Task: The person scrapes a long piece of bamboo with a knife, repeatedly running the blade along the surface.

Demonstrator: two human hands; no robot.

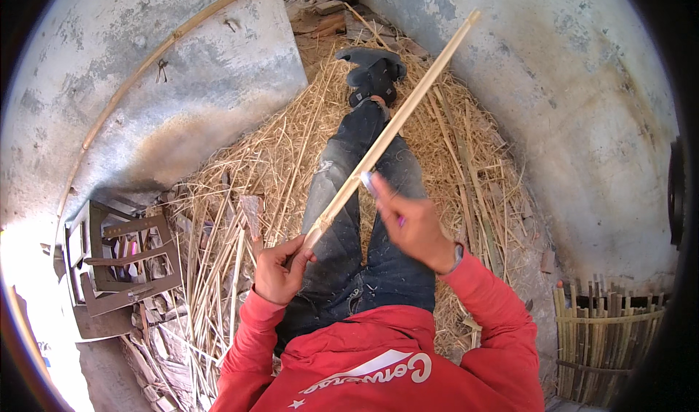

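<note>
A long, pale split-bamboo strip [408,110] slants across my legs, its far end up to the right. My left hand [279,272] is closed around the strip's near end, above my left thigh. In my right hand [419,228] is a small knife [367,182]; its short blade lies against or very close to the strip near mid-length. A bit of pink or purple shows between the fingers, and the rest of the handle is hidden. Beside my left thigh, close to the left hand, a flat-bladed chopping tool [251,212] rests on the loose strips.
My outstretched legs [338,193] lie over straw-like shavings [291,168]. Bamboo strips [207,303] pile up on the left beside a dark metal frame [131,263]. A curved pole [120,95] leans along the left wall. A bamboo-stick basket [608,339] stands at lower right. Plaster walls enclose both sides.
</note>
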